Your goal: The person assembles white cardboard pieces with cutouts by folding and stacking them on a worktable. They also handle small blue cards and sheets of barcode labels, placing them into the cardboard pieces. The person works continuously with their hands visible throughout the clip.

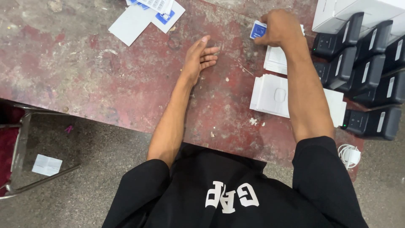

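Now, working from the left: a metal chair frame (19, 139) stands beside the counter (84, 71), with a slip of white paper (46, 164) on the floor under it, and loose white and blue cards (145, 17) lie at the counter's far edge. None of it touches your work, so leave it be.

Your left hand (200, 59) rests flat on the worn red surface, fingers spread loosely and holding nothing. Keep it relaxed there, or bring it nearer to steady the paper.

Your right hand (278, 27) is closed around a small blue-and-white card (258, 30), pinched between thumb and fingers at the far edge of the counter, just above a stack of white leaflets (276, 59). Grip it by the edges so it does not bend, and keep your wrist high: your forearm crosses a second pile of white leaflets (272, 95), which a low sweep would likely scatter.

Close to the right stand rows of black devices (365, 69), with white boxes (363, 10) behind and a coiled white cable (349, 155) near the edge. Mind your elbow.
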